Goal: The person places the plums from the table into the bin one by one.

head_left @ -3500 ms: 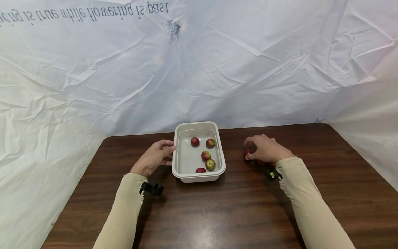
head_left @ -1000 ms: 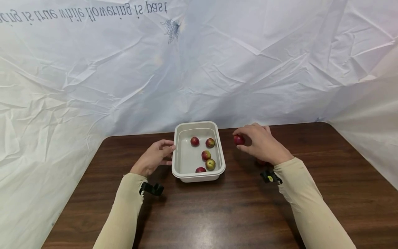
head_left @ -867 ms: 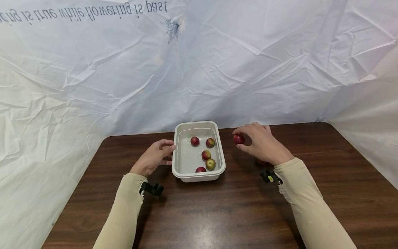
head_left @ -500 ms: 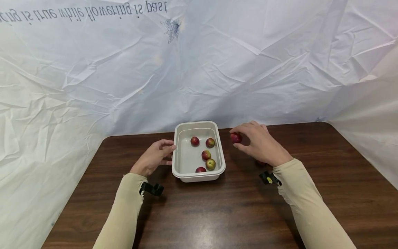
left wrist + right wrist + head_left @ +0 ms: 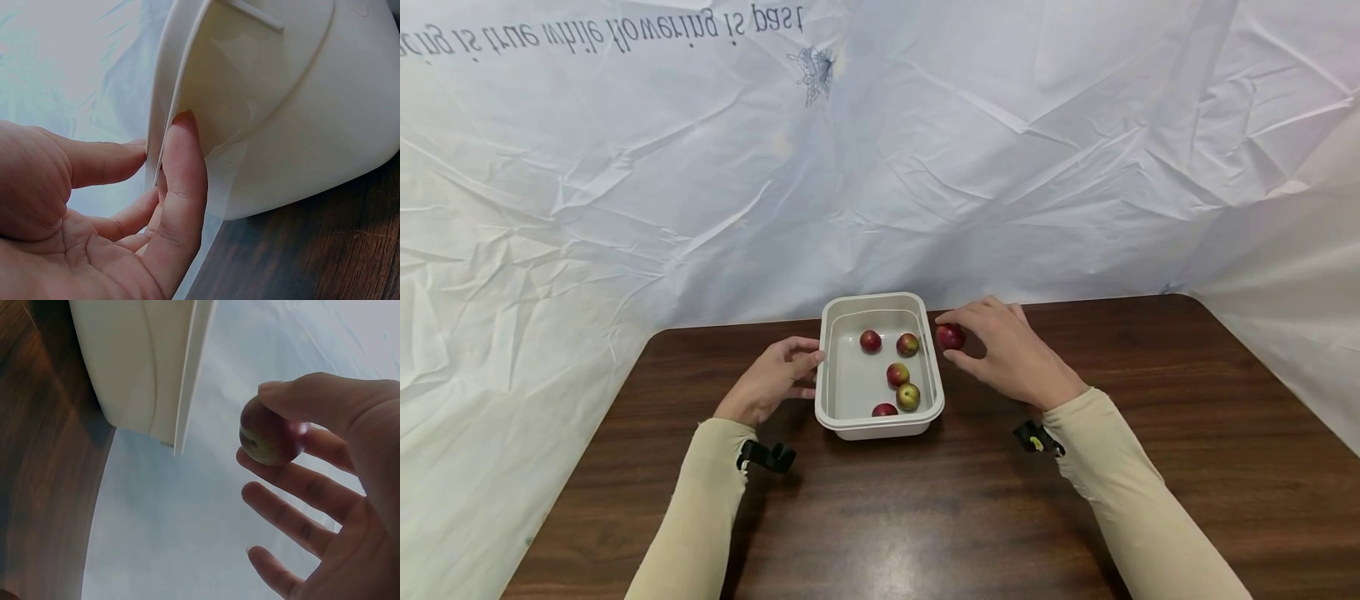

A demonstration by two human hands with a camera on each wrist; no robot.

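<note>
A white plastic tub [image 5: 857,383] stands near the back of the table with several red and green plums inside, among them a greenish plum [image 5: 908,396] and a red plum [image 5: 870,341]. My left hand [image 5: 772,379] pinches the tub's left rim between thumb and fingers; the left wrist view shows the thumb outside the lip [image 5: 178,69]. Just right of the tub, my right hand [image 5: 1011,350] holds a dark red plum [image 5: 269,434] between thumb and fingers. Its other fingers are spread below the fruit in the right wrist view.
The dark wood table [image 5: 880,517] ends at a white hanging sheet [image 5: 970,167] behind the tub. A sliver of red fruit [image 5: 6,595] shows low on the table in the right wrist view. Black straps [image 5: 766,456] sit on both wrists.
My right hand has picked up the plum from the table's right side and carried it left, close to the tub's right rim. My left hand and the tub have stayed in place.
</note>
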